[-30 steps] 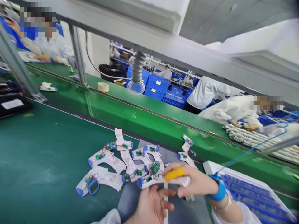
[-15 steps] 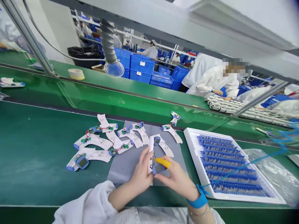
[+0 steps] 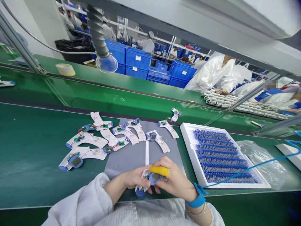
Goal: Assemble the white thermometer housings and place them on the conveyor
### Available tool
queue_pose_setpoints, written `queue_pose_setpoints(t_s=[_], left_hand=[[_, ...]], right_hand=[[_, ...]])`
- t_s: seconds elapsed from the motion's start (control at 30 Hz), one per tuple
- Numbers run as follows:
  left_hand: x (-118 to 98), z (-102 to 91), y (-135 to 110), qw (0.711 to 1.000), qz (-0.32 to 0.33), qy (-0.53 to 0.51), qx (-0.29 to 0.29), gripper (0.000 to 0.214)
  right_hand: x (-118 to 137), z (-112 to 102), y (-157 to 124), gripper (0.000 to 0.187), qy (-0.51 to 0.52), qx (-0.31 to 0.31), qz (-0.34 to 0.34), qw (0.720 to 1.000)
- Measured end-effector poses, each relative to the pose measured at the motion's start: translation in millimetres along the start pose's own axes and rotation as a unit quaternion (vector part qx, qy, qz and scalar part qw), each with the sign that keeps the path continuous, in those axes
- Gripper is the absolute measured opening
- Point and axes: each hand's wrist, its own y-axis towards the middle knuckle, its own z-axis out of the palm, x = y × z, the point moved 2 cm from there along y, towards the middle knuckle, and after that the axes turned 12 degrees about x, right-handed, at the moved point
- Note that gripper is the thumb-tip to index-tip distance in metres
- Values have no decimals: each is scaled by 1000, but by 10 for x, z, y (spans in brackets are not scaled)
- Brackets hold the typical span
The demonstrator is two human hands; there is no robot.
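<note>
Low over the near edge of the grey mat (image 3: 137,157), my left hand (image 3: 134,178) is closed round a white handheld-device housing half (image 3: 145,173) with a blue end piece and small electronic parts. My right hand (image 3: 172,176), a yellow cover on one finger, pinches the blue-framed display module (image 3: 154,178) against that housing. The fingers partly hide where the two meet. Beyond my hands lie several similar curved white housing halves (image 3: 161,142) with wires, green boards and blue ends; some carry displays.
A white foam tray (image 3: 188,147) with rows of blue-edged parts stands at the right, beside a clear plastic bag (image 3: 258,163). A blue cord (image 3: 249,166) runs across the tray from my wrist strap (image 3: 197,196). Behind the green ledge, a co-worker (image 3: 215,72) handles white pieces.
Both hands have drawn nearer to my body with the housing and display. The housing has been tilted from upright, so its inside and blue end show. The view has shifted slightly.
</note>
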Motion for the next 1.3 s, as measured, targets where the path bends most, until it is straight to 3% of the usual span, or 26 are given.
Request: queue_pose_setpoints(t_s=[0.13, 0.27, 0.43, 0.7, 0.9, 1.0, 1.1, 1.3], left_hand=[[20, -85, 26, 994, 77, -23, -78, 66], [-6, -99, 30, 989, 86, -43, -116, 65], [6, -98, 44, 989, 60, -65, -117, 62], [31, -104, 62, 988, 68, -92, -106, 53], [16, -106, 47, 990, 38, -72, -118, 64], [11, -101, 41, 990, 11, -61, -127, 68], [-1, -86, 42, 989, -10, -58, -136, 69], [-14, -76, 48, 986, -36, -47, -157, 65]], right_hand=[[-40, 12, -6, 36, -29, -87, -4, 996], [-88, 10, -20, 32, -42, -113, -18, 993], [-139, 23, 1, 30, -42, -105, -32, 993], [-154, 57, -12, 22, -27, -139, -32, 989], [-189, -29, 18, 21, -22, -141, -38, 989], [-185, -109, 62, 16, -100, -118, -34, 987], [-151, -184, 126, 13, -184, -54, -41, 981], [-105, -271, 264, 12, -227, 40, -60, 971]])
